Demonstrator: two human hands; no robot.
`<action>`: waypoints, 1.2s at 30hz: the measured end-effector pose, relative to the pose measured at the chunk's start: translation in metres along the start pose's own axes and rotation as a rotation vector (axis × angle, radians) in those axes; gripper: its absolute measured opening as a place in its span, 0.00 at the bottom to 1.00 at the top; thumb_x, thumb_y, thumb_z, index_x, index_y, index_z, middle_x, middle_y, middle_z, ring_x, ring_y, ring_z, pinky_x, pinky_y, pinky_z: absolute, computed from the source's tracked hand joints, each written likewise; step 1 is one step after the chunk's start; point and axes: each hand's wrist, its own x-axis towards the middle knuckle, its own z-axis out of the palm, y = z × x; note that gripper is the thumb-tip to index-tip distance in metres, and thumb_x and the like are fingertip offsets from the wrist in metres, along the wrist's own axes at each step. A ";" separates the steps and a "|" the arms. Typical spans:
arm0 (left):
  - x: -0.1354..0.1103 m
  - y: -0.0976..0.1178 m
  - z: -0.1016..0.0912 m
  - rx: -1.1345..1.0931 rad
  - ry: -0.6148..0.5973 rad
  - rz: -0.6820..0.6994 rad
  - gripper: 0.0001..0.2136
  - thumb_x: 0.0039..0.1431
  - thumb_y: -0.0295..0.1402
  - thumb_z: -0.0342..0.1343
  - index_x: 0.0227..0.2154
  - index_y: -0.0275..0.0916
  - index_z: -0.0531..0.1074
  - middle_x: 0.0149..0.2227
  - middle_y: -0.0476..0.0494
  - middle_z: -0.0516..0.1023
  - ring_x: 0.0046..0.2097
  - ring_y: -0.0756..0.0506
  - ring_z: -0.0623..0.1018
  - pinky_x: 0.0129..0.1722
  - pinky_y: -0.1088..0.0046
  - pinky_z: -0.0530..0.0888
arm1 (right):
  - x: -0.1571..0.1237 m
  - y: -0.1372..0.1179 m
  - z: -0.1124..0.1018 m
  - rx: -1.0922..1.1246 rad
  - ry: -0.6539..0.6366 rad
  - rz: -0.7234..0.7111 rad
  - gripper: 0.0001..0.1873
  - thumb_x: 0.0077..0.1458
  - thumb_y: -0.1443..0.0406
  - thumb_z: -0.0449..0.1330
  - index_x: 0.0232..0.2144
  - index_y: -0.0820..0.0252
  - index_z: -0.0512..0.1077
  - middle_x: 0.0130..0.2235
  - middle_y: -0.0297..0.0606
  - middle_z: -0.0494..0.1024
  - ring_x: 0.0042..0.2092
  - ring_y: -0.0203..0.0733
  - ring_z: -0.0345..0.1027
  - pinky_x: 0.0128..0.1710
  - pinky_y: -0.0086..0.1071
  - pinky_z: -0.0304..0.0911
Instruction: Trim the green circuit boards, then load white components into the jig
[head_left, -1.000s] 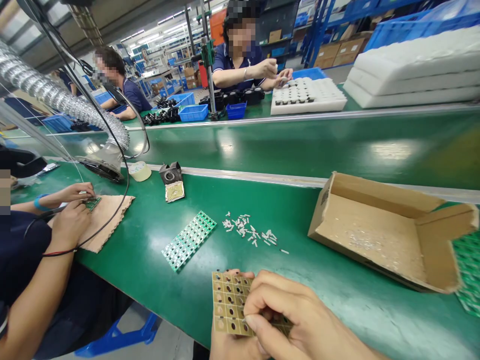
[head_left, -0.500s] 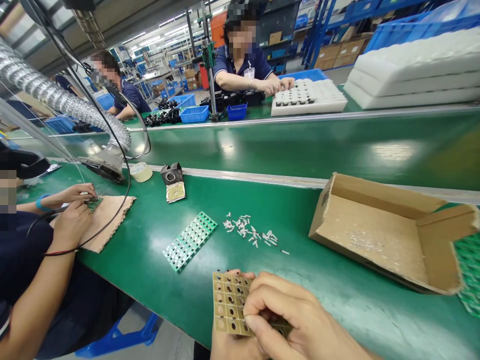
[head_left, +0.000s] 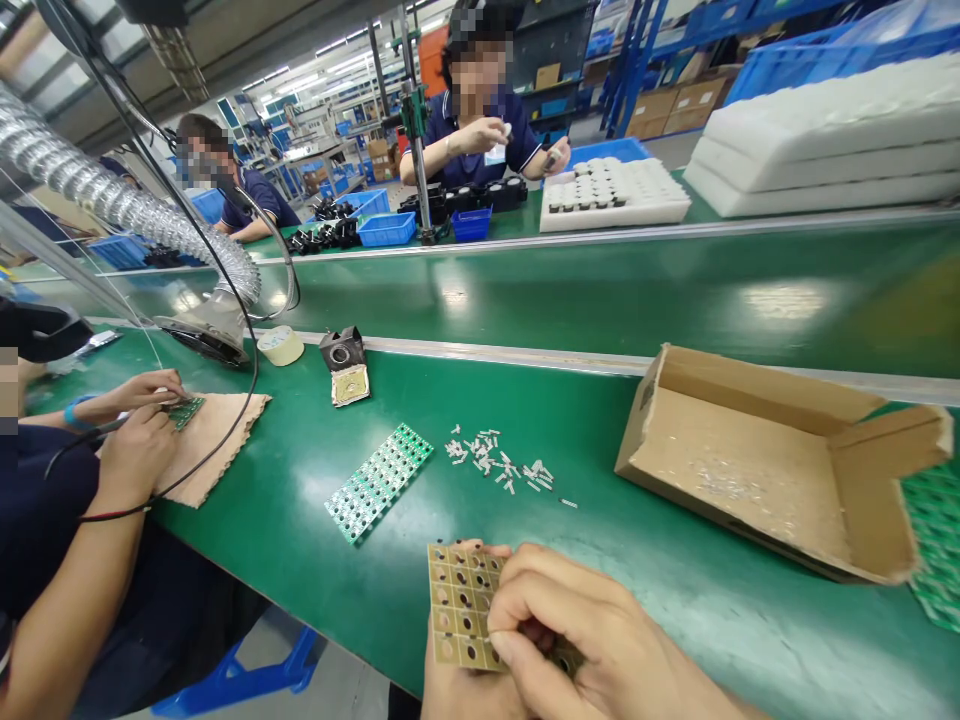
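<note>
A tan circuit board panel (head_left: 455, 612), gridded and dotted with dark round holes, is tilted near the table's front edge. My left hand (head_left: 459, 692) grips it from below, fingertips showing at its far edge. Over the panel's right side my right hand (head_left: 589, 620) is closed in a pinch, thumb and forefinger touching the board. Whatever sits between those fingertips is too small or hidden to name. Beyond the panel lie loose small silver strip-like parts (head_left: 484, 455) in a scattered pile. To their left rests a green circuit board panel (head_left: 379, 485) with dark holes.
On the right stands an open cardboard box (head_left: 757, 420) holding tiny clear pieces, with green boards (head_left: 934, 540) beside it. A co-worker's hands (head_left: 154, 425) work at the left over cardboard. A tape roll (head_left: 281, 346) and flexible duct (head_left: 135, 200) are behind; another co-worker sits opposite.
My hands and the tan panel stay nearly in place. The co-worker opposite has lifted their hands off the white foam tray and now holds them apart.
</note>
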 end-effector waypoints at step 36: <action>-0.001 -0.008 -0.004 -0.082 0.017 0.003 0.42 0.24 0.42 0.78 0.48 0.48 0.69 0.53 0.40 0.76 0.58 0.28 0.73 0.60 0.52 0.69 | 0.001 0.002 -0.002 0.077 -0.063 0.104 0.07 0.54 0.73 0.54 0.28 0.58 0.67 0.31 0.33 0.71 0.33 0.35 0.66 0.32 0.27 0.61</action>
